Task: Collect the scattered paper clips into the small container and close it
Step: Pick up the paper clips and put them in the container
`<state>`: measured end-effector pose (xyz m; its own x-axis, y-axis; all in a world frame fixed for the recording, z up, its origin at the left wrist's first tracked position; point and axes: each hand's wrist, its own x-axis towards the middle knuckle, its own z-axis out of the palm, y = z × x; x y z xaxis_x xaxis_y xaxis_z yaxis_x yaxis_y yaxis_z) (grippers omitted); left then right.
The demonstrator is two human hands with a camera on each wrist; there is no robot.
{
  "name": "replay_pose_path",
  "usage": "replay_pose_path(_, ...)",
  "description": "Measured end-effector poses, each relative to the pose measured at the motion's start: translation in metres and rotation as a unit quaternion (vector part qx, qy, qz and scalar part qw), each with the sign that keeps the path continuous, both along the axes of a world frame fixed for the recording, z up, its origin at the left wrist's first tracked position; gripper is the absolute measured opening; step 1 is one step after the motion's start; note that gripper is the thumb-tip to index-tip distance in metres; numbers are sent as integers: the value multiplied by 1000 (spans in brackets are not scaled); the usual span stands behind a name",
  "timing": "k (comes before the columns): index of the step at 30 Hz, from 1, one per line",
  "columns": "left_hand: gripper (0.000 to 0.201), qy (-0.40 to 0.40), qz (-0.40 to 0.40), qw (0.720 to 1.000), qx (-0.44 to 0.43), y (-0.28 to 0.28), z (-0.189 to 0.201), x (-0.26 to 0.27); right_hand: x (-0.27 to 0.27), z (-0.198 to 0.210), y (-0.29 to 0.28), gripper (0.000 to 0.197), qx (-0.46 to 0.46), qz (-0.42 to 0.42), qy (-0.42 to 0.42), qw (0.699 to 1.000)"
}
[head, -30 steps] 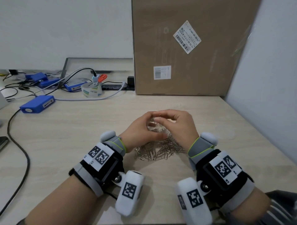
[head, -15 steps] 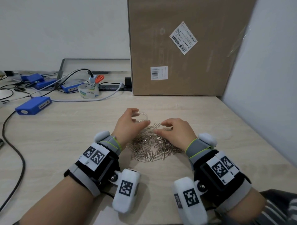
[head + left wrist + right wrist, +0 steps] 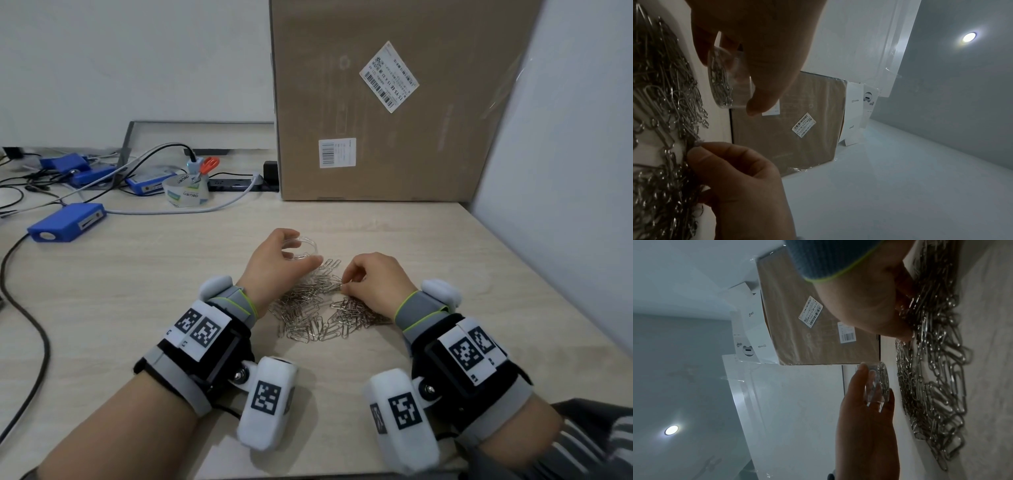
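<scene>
A heap of silver paper clips (image 3: 317,310) lies on the wooden desk between my wrists. My left hand (image 3: 279,262) grips a small clear round container (image 3: 301,248) at the heap's far left edge, thumb on its near side; a few clips lie inside the container (image 3: 725,84), which is also seen in the right wrist view (image 3: 878,382). My right hand (image 3: 371,282) rests on the right part of the heap, its fingertips pinching clips (image 3: 337,286) at the top of the pile. The same pinch shows from the left wrist (image 3: 694,146). No lid is visible.
A large cardboard box (image 3: 394,102) stands upright at the back of the desk, with a grey wall (image 3: 565,171) on the right. At the back left lie a tape roll (image 3: 186,193), orange-handled scissors (image 3: 207,166), blue devices (image 3: 66,222) and cables (image 3: 30,325).
My hands have separated: the left carried the container back and left to the heap's far edge, the right dropped onto the pile and now pinches clips.
</scene>
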<state>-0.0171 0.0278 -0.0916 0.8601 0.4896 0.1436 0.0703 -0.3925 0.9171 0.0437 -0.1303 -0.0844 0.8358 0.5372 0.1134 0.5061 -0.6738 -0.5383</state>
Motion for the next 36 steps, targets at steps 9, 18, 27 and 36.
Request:
replay_pose_path(9, 62, 12, -14, 1000, 11, 0, 1, -1, 7, -2, 1, 12, 114, -69, -21, 991)
replay_pose_path(18, 64, 32, -105, 993, 35, -8, 3, -5, -2, 11, 4, 6, 389, -30, -34, 920)
replay_pose_path(27, 75, 50, -186, 980, 43, -14, 4, -9, -7, 9, 7, 5, 402, 30, -32, 914)
replay_pose_path(36, 82, 52, -200, 978, 41, -16, 4, -9, -7, 10, 7, 6, 415, 40, -50, 908)
